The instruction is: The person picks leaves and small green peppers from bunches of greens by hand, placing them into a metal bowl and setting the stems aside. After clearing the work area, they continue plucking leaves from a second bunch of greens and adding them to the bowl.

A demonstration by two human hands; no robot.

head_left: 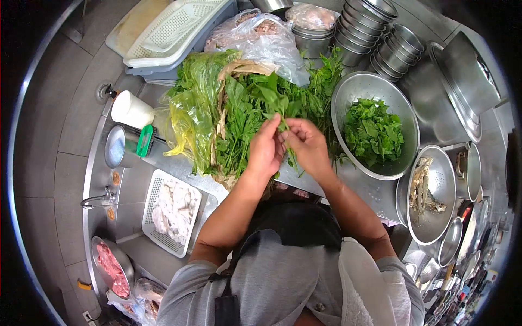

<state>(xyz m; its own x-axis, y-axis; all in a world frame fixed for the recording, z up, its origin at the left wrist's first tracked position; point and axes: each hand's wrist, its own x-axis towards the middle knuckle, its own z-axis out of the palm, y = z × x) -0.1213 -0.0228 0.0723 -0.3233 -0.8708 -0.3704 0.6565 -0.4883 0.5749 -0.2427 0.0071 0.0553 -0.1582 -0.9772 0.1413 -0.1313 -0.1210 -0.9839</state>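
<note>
Both of my hands meet above a heap of leafy greens [239, 108] on the steel counter. My left hand [264, 149] is closed in a pinch on the stem of a leafy green sprig [272, 100]. Close beside it, my right hand [308, 145] also pinches the sprig near its stem. The sprig's leaves point away from me; the fingers partly hide its lower end. To the right stands a large steel bowl [338, 122] with loose picked leaves [374, 130] inside. Yellow-green plastic bags [196, 117] lie along the left of the heap.
White baskets [179, 32] and stacked steel pots [361, 27] stand at the back. A colander [443, 168] holds dried-looking pieces at right. On the left are a sink with a faucet [98, 201], a white basket [154, 217] of pale pieces and a bowl of raw meat [112, 269].
</note>
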